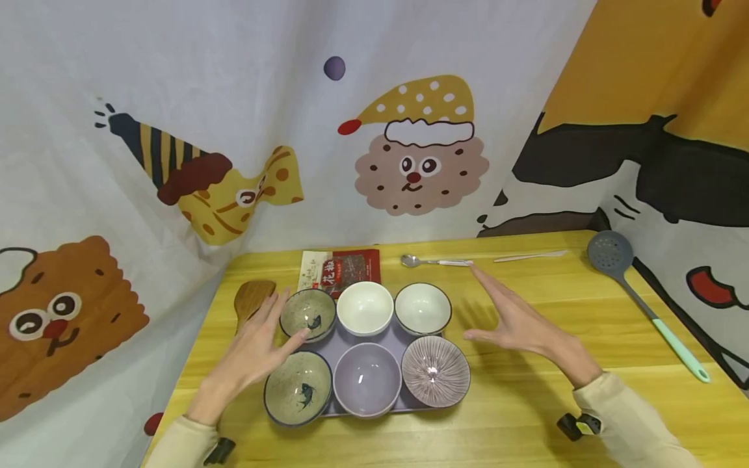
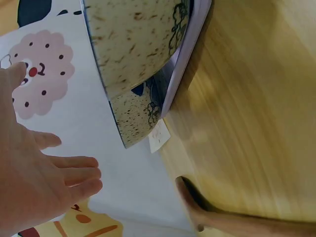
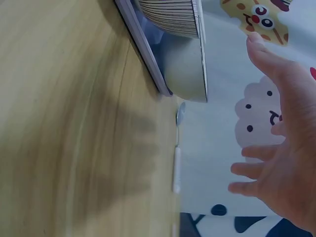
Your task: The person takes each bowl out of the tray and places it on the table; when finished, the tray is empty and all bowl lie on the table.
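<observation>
A purple tray (image 1: pixel 341 342) carries two rows of bowls. In its back row are a speckled fish bowl (image 1: pixel 305 305), a cream bowl (image 1: pixel 364 311) and a dark-rimmed white bowl (image 1: pixel 422 309). The front row has a larger fish bowl (image 1: pixel 296 393), a lilac bowl (image 1: pixel 367 383) and a striped bowl (image 1: pixel 435 372). My left hand (image 1: pixel 251 354), fingers extended, hovers by the two fish bowls at the left side. To the right of the bowls my right hand (image 1: pixel 521 322) is held in the air, thumb apart from the fingers. Both hands hold nothing.
A wooden spatula (image 1: pixel 253 299) lies left of the tray, partly behind my left hand. Behind the bowls are a red spice packet (image 1: pixel 351 265), a spoon (image 1: pixel 435 262) and a thin pale utensil (image 1: pixel 529 256). A grey slotted ladle with a mint handle (image 1: pixel 673 348) lies far right.
</observation>
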The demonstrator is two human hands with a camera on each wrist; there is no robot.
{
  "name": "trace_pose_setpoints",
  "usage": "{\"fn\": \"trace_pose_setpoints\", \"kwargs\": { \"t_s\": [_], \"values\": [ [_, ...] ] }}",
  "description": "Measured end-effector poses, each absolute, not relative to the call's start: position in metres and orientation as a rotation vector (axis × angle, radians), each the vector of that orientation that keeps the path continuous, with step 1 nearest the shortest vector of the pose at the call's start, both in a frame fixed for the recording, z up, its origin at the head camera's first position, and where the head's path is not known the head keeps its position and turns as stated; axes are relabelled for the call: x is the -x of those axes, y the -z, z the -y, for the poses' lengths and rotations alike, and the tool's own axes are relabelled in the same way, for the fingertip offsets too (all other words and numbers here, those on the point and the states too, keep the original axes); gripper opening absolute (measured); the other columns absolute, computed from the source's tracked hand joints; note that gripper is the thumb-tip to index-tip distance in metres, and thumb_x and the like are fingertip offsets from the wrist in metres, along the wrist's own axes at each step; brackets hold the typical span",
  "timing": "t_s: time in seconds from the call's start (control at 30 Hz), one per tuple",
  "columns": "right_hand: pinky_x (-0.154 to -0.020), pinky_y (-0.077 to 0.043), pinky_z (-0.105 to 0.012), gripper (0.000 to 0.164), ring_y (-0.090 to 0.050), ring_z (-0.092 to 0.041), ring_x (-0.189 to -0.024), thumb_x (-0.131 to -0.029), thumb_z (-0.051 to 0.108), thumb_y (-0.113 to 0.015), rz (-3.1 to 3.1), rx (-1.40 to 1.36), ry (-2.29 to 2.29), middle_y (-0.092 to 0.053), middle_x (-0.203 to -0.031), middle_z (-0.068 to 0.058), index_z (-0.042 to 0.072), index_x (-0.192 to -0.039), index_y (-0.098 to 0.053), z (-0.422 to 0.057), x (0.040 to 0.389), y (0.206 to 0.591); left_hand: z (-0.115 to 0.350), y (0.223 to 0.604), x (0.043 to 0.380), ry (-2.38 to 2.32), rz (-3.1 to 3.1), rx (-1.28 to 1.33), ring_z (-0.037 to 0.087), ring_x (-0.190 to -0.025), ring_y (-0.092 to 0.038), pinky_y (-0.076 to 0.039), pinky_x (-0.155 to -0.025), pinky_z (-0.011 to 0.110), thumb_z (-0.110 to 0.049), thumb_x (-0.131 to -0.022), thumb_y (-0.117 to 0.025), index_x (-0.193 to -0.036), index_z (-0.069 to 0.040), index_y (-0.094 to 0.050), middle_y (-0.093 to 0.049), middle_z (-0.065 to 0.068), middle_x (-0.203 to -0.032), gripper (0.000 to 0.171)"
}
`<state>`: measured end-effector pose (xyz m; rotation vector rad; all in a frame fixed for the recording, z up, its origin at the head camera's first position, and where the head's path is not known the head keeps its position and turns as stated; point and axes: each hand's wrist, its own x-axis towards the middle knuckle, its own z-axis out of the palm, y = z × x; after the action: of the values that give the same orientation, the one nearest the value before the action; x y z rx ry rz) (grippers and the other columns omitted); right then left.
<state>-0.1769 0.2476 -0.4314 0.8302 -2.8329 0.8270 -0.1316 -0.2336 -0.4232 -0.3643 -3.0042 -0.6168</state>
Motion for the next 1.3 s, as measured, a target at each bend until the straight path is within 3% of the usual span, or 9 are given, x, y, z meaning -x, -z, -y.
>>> {"fn": "trace_pose_setpoints", "kwargs": {
  "t_s": [0.1, 0.23, 0.37, 0.57, 0.77, 1.1, 1.3],
  "values": [
    [-0.112, -0.030, -0.070, 0.122, -0.034, -0.050, -0.145, -0.075, 0.046, -0.088, 2.800, -0.826, -0.870, -0.023, -0.166, -0.020, 0.022, -0.165, -0.008, -0.246, 0.180, 0.438, 0.234, 0.427, 0.133, 0.721, 3.021, 0.319, 0.052, -0.146, -0.029, -0.028, -0.111, 0.073, -0.067, -0.095, -0.054, -0.165, -0.019, -0.008, -0.019, 0.026, -0.165, 0.096],
    [-0.106, -0.039, -0.069, 0.112, -0.047, -0.049, -0.135, -0.076, 0.035, -0.089, 2.696, -0.870, -0.912, -0.037, -0.158, -0.026, 0.008, -0.161, -0.022, -0.242, 0.187, 0.447, 0.236, 0.432, 0.137, 0.831, 3.025, 0.278, 0.050, -0.147, -0.029, -0.030, -0.112, 0.071, -0.067, -0.094, -0.056, -0.164, -0.012, -0.009, -0.019, 0.026, -0.166, 0.101],
    [-0.104, -0.044, -0.064, 0.107, -0.050, -0.049, -0.131, -0.075, 0.025, -0.091, 2.661, -0.928, -1.007, -0.040, -0.155, -0.027, -0.002, -0.157, -0.028, -0.236, 0.192, 0.455, 0.236, 0.434, 0.141, 0.918, 3.009, 0.275, 0.051, -0.147, -0.027, -0.028, -0.115, 0.067, -0.061, -0.094, -0.060, -0.162, -0.003, -0.011, -0.018, 0.029, -0.165, 0.102],
    [-0.103, -0.045, -0.064, 0.109, -0.048, -0.053, -0.132, -0.073, 0.016, -0.091, 2.682, -0.990, -1.191, -0.037, -0.156, -0.029, -0.001, -0.158, -0.025, -0.227, 0.201, 0.467, 0.238, 0.441, 0.147, 1.015, 3.014, 0.259, 0.052, -0.147, -0.025, -0.024, -0.117, 0.065, -0.051, -0.094, -0.067, -0.160, 0.005, -0.011, -0.018, 0.031, -0.164, 0.103],
    [-0.103, -0.047, -0.062, 0.112, -0.049, -0.053, -0.132, -0.072, 0.017, -0.092, 2.715, -1.019, -1.329, -0.032, -0.158, -0.030, 0.005, -0.160, -0.023, -0.218, 0.208, 0.473, 0.245, 0.452, 0.152, 1.025, 3.027, 0.264, 0.055, -0.140, -0.036, -0.032, -0.113, 0.066, -0.049, -0.092, -0.070, -0.156, 0.012, -0.014, -0.025, 0.037, -0.158, 0.105],
    [-0.103, -0.050, -0.053, 0.110, -0.052, -0.046, -0.132, -0.071, 0.015, -0.092, 2.749, -1.087, -1.283, -0.036, -0.156, -0.031, -0.007, -0.156, -0.025, -0.206, 0.219, 0.482, 0.250, 0.455, 0.156, 1.069, 3.064, 0.269, 0.056, -0.132, -0.047, -0.042, -0.107, 0.063, -0.047, -0.091, -0.072, -0.156, 0.011, -0.017, -0.035, 0.040, -0.151, 0.103],
    [-0.113, -0.035, -0.062, 0.113, -0.042, -0.049, -0.139, -0.069, 0.015, -0.093, 2.783, -1.136, -1.207, -0.036, -0.155, -0.033, -0.008, -0.156, -0.024, -0.202, 0.224, 0.483, 0.252, 0.458, 0.157, 1.125, 3.059, 0.264, 0.054, -0.128, -0.052, -0.046, -0.104, 0.060, -0.042, -0.089, -0.076, -0.157, 0.007, -0.019, -0.038, 0.037, -0.152, 0.102]
  ]
}}
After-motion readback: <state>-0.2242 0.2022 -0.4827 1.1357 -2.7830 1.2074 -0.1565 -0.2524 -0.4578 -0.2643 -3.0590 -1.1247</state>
